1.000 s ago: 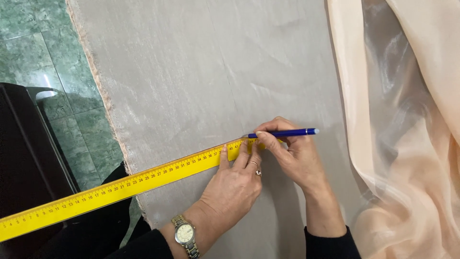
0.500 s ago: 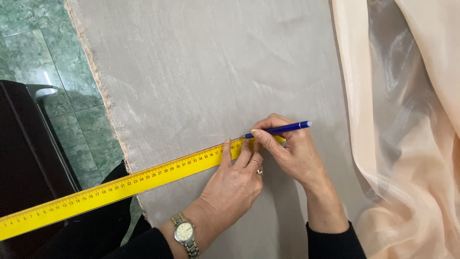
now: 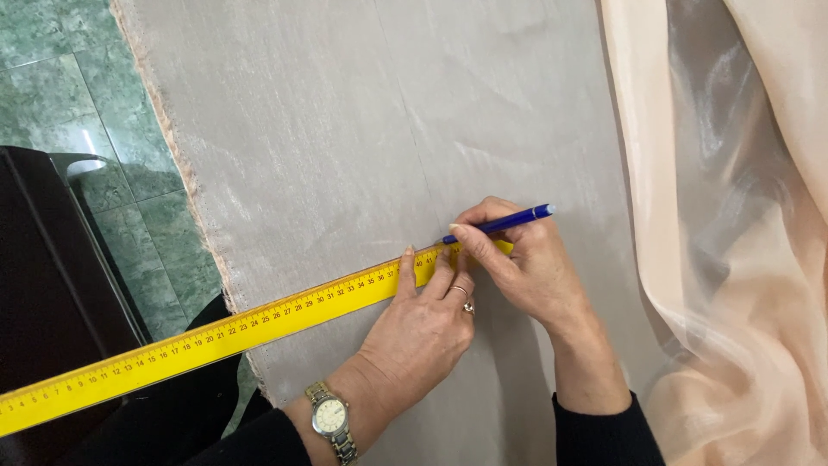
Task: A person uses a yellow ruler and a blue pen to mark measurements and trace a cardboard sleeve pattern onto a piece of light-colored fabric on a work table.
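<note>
Left hand [image 3: 423, 332] flat, palm down, fingers [image 3: 405, 274] spread forward. Right hand [image 3: 526, 263] just beside, fingers curled in a writing pinch. Both wrists in dark sleeves.

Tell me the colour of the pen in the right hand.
Blue. The pen shows best in the head view, held in the right hand.

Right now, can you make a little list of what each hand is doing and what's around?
left hand: presses flat on the yellow ruler, wears a ring and a wristwatch
right hand: holds a blue pen, tip at the ruler's edge
under the ruler: grey cloth
right side: shiny peach cloth
left side: green tiled floor
</note>
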